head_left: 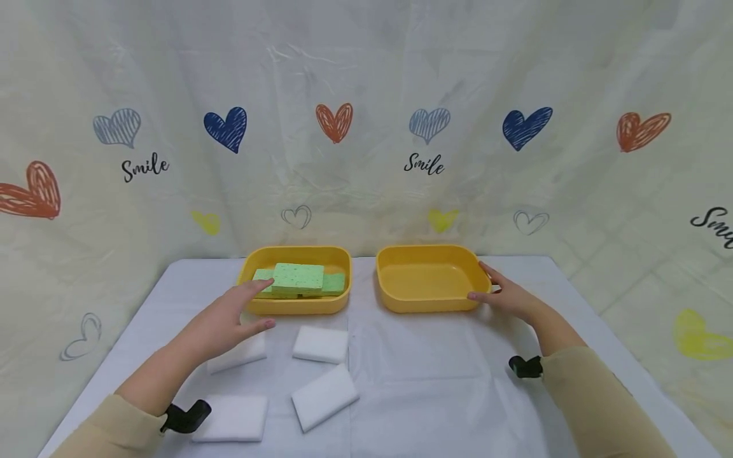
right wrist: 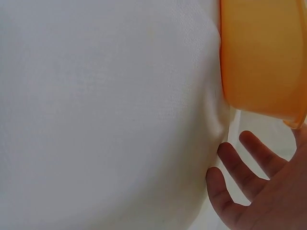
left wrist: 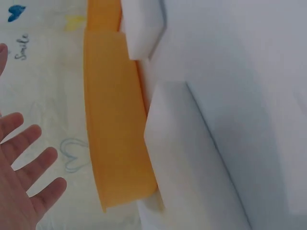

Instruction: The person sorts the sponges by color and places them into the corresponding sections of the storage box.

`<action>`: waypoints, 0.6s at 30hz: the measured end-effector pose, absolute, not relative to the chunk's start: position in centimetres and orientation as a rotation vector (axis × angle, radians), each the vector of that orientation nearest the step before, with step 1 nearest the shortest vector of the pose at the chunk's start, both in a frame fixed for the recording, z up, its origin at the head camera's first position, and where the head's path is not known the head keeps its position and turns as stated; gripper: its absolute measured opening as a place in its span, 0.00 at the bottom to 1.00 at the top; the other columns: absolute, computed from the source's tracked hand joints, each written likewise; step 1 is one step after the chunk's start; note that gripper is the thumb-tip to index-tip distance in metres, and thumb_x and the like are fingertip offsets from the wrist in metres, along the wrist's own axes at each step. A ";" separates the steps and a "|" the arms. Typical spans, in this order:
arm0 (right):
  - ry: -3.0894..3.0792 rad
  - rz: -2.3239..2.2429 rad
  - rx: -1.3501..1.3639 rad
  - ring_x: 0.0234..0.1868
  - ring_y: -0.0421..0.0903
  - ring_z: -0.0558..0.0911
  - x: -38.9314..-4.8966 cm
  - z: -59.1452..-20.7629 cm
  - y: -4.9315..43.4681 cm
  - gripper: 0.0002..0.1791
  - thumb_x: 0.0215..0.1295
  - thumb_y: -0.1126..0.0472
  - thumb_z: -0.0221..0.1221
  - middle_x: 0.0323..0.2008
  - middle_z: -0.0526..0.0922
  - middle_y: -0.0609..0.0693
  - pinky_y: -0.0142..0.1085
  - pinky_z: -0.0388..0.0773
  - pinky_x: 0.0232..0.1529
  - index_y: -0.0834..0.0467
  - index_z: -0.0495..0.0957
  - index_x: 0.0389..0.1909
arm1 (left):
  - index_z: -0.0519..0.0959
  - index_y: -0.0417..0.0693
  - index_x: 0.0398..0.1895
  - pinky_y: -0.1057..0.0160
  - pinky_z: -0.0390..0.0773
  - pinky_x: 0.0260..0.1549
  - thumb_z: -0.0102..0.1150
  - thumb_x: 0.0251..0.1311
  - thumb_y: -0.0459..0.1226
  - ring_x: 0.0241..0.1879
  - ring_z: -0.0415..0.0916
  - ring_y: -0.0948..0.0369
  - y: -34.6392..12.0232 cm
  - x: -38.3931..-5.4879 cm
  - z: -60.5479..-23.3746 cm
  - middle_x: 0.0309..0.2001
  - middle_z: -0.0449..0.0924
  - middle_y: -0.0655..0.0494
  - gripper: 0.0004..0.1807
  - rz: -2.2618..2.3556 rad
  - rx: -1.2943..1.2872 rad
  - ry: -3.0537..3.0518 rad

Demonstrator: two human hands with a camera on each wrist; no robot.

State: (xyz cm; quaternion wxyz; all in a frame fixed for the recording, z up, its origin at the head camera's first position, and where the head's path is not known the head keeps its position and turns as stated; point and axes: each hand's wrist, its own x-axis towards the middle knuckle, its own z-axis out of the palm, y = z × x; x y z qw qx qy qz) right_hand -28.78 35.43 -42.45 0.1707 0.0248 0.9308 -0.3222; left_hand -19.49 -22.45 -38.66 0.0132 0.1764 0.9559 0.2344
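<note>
My left hand [head_left: 231,318], fingers spread and holding nothing, hovers at the front left of a yellow tray [head_left: 300,308]. In the left wrist view, its fingers [left wrist: 50,189] are stretched apart beside that tray's wall. Several green sponges [head_left: 298,278] lie stacked inside the tray. My right hand [head_left: 513,300] touches the right end of a second yellow tray [head_left: 426,306], with thumb and forefinger spread along its corner. In the right wrist view, the other fingers [right wrist: 240,170] extend loosely below that tray, round nothing.
Several white sponges lie on the white tablecloth [head_left: 424,381]: one in front of the left tray [head_left: 321,344], one tilted nearer [head_left: 325,397], one at front left [head_left: 231,418], and one partly behind my left hand [head_left: 240,353]. A heart-patterned curtain [head_left: 372,191] hangs behind the table.
</note>
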 end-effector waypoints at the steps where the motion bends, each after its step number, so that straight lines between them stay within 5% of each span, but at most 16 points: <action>1: 2.644 -0.916 0.071 0.63 0.68 0.64 -28.8 -42.4 35.4 0.68 0.48 0.23 0.62 0.72 0.50 0.68 0.72 0.59 0.61 0.40 0.30 0.79 | 0.58 0.58 0.77 0.36 0.61 0.65 0.50 0.52 0.75 0.72 0.56 0.44 -22.2 -19.3 -38.7 0.74 0.60 0.49 0.53 0.715 0.559 2.979; 12: 2.634 -0.922 0.076 0.63 0.69 0.63 -28.7 -42.1 35.4 0.67 0.50 0.25 0.63 0.73 0.49 0.69 0.72 0.57 0.61 0.42 0.31 0.80 | 0.73 0.57 0.67 0.45 0.67 0.64 0.64 0.57 0.61 0.66 0.67 0.54 -20.2 -19.3 -41.1 0.65 0.73 0.60 0.37 0.574 0.696 2.890; 18: 2.627 -0.930 0.072 0.64 0.69 0.62 -28.8 -42.2 35.4 0.67 0.49 0.24 0.63 0.73 0.48 0.69 0.73 0.57 0.61 0.41 0.31 0.79 | 0.73 0.59 0.68 0.47 0.65 0.66 0.58 0.57 0.67 0.68 0.66 0.55 -19.4 -20.1 -41.8 0.66 0.72 0.62 0.40 0.454 0.789 2.851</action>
